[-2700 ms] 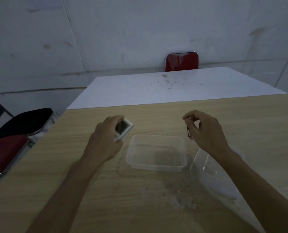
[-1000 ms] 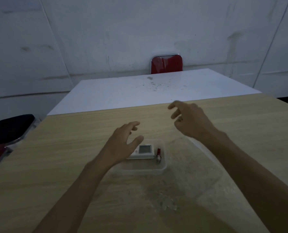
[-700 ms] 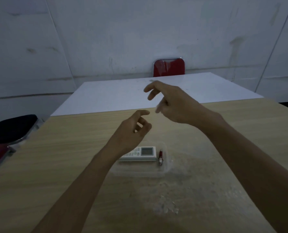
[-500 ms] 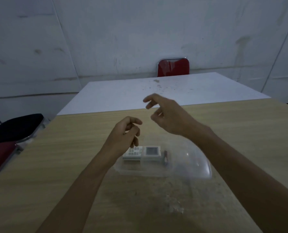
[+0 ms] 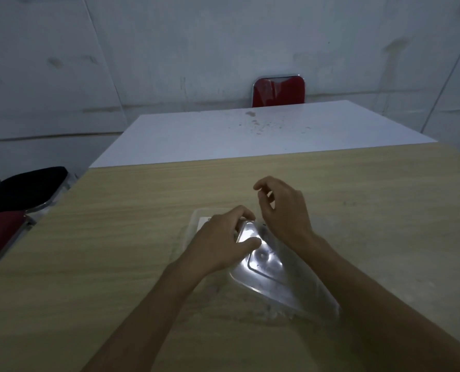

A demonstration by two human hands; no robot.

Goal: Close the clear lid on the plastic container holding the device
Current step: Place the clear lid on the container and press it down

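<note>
On the wooden table, the clear lid lies tilted over the plastic container, reaching near and right. The left hand pinches the lid's far corner; the right hand hovers just beside, curled, grasping nothing. The device is almost hidden.

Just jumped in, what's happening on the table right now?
A person is fitting a clear lid onto a plastic container on the wooden table. The left hand pinches the lid's far edge; the lid lies tilted and skewed, not seated. The right hand hovers above it, fingers curled, holding nothing. The device is mostly hidden.
</note>
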